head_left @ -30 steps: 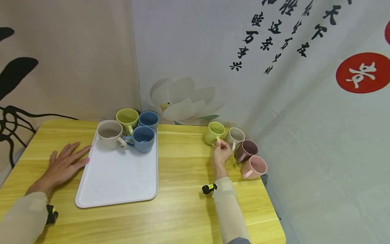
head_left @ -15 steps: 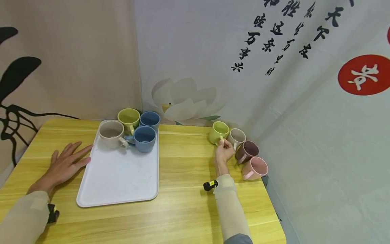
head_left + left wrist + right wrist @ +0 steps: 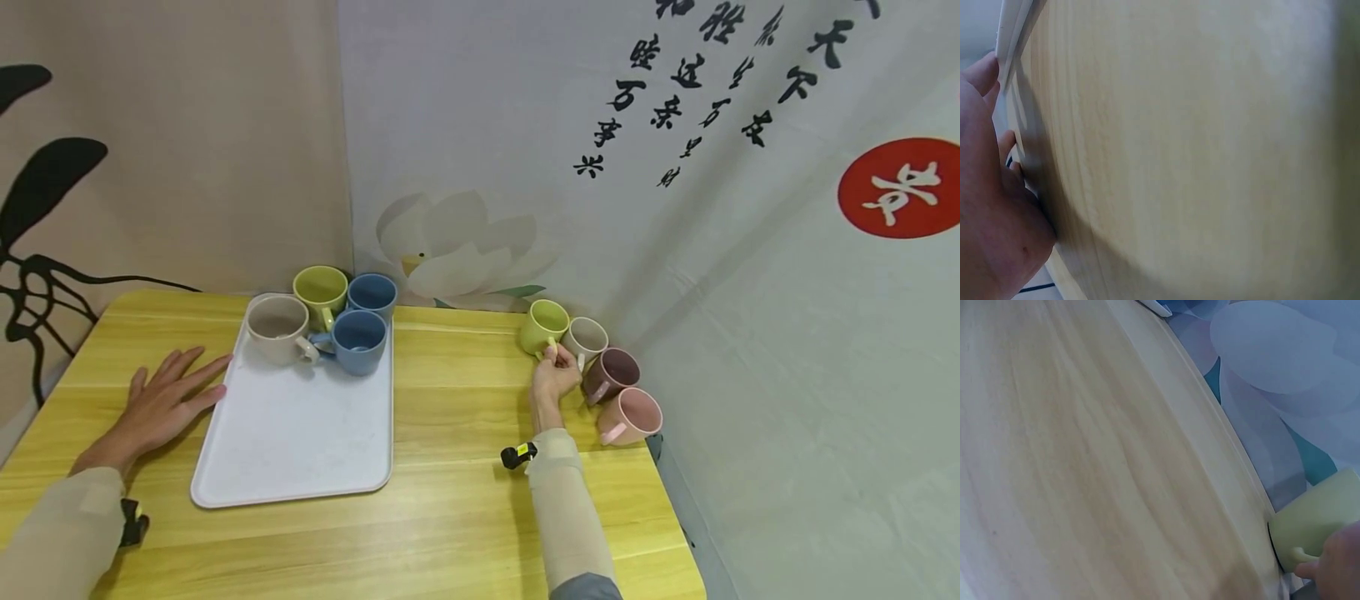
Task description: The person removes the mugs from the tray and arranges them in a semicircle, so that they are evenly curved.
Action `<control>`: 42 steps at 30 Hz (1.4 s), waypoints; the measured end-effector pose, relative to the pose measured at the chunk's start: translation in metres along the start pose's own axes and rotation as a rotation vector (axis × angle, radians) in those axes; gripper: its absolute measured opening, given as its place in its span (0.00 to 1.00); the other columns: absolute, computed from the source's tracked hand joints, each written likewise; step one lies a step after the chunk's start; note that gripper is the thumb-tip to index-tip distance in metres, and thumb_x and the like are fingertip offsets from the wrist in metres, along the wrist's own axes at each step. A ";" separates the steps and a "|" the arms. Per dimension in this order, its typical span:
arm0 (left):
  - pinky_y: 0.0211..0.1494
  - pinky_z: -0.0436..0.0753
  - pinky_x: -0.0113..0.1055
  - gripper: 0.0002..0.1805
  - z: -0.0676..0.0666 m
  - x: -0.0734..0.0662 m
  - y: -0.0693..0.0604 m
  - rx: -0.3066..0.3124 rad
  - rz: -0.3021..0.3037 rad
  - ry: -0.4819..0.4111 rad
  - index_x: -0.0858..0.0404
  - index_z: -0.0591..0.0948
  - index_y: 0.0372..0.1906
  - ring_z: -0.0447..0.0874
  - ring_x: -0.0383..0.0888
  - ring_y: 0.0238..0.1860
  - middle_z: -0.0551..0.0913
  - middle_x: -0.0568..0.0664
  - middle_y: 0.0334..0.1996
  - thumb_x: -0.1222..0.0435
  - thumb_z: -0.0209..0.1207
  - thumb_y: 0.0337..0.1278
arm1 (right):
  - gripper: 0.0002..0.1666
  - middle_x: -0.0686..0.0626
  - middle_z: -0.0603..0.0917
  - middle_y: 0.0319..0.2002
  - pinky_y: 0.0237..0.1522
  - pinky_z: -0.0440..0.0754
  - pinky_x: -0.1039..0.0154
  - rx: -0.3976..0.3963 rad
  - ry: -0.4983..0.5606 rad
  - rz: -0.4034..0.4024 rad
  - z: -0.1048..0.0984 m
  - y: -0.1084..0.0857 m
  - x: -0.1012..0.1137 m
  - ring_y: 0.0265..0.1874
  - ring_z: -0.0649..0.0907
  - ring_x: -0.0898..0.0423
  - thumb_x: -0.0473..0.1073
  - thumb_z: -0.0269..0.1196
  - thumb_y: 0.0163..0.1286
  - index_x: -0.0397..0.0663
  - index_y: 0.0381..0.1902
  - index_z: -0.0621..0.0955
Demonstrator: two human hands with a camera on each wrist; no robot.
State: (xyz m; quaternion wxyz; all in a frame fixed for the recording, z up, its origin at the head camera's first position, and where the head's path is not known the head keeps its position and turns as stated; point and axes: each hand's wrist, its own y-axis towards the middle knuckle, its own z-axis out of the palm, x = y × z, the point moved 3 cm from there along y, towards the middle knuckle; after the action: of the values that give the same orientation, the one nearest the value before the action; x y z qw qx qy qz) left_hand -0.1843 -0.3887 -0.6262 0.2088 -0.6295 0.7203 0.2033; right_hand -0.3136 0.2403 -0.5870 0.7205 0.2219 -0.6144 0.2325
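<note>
My right hand [image 3: 555,377] pinches the handle of a yellow-green mug [image 3: 542,328] that stands upright near the table's back edge. In the right wrist view, part of this green mug [image 3: 1316,519] shows, with fingers [image 3: 1341,565] at its handle. Right beside it a light grey mug [image 3: 586,335] stands, followed by a dark mauve mug [image 3: 609,377] and a pink mug [image 3: 628,417] in a slanting row. My left hand [image 3: 159,408] lies spread on the table, its fingertips touching the left rim of a white tray [image 3: 292,450]. In the left wrist view, fingers [image 3: 984,72] meet the tray's edge [image 3: 1013,37].
Several mugs stand grouped at the tray's back: a beige one [image 3: 276,335], a green one [image 3: 318,292] and two blue ones [image 3: 358,350]. Bare wooden table [image 3: 450,417] lies between tray and right-hand row. Cloth-covered walls [image 3: 465,125] rise behind and at right.
The green mug in my right hand has shifted slightly right, closer to the light grey mug. My left hand stays at the tray's rim. The head view has turned a little.
</note>
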 end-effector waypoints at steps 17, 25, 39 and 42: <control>0.84 0.16 0.82 0.36 0.001 0.005 0.001 0.001 0.006 -0.011 0.52 0.59 0.93 0.30 0.82 0.91 0.44 0.74 0.92 0.46 0.49 0.92 | 0.07 0.52 0.87 0.39 0.42 0.81 0.76 0.005 -0.108 -0.044 -0.004 -0.006 -0.001 0.39 0.82 0.62 0.32 0.70 0.79 0.35 0.51 0.91; 0.84 0.19 0.83 0.36 -0.001 0.000 0.000 0.002 -0.002 0.000 0.53 0.60 0.92 0.32 0.82 0.91 0.45 0.75 0.92 0.47 0.48 0.92 | 0.14 0.43 0.88 0.49 0.52 0.84 0.71 0.062 -0.130 -0.030 -0.005 -0.008 0.000 0.48 0.84 0.56 0.33 0.71 0.78 0.34 0.58 0.88; 0.84 0.17 0.82 0.36 0.001 0.001 0.000 0.002 -0.008 -0.008 0.52 0.59 0.93 0.30 0.80 0.92 0.45 0.75 0.92 0.46 0.48 0.92 | 0.39 0.34 0.76 0.80 0.88 0.68 0.39 0.275 -0.281 -0.087 -0.025 -0.039 0.005 0.83 0.73 0.36 0.41 0.73 0.79 0.39 0.81 0.72; 0.84 0.16 0.81 0.37 0.002 0.002 0.001 0.007 -0.013 -0.012 0.51 0.59 0.93 0.29 0.80 0.92 0.44 0.74 0.92 0.45 0.48 0.92 | 0.42 0.35 0.73 0.82 0.89 0.65 0.37 0.301 -0.308 -0.122 -0.030 -0.053 0.011 0.85 0.70 0.36 0.45 0.74 0.79 0.42 0.83 0.70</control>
State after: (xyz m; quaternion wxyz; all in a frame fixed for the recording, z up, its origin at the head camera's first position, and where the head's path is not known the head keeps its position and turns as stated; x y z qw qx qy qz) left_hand -0.1851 -0.3894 -0.6292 0.2165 -0.6323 0.7156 0.2032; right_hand -0.2562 0.2170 -0.5823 0.5895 0.3967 -0.6611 0.2409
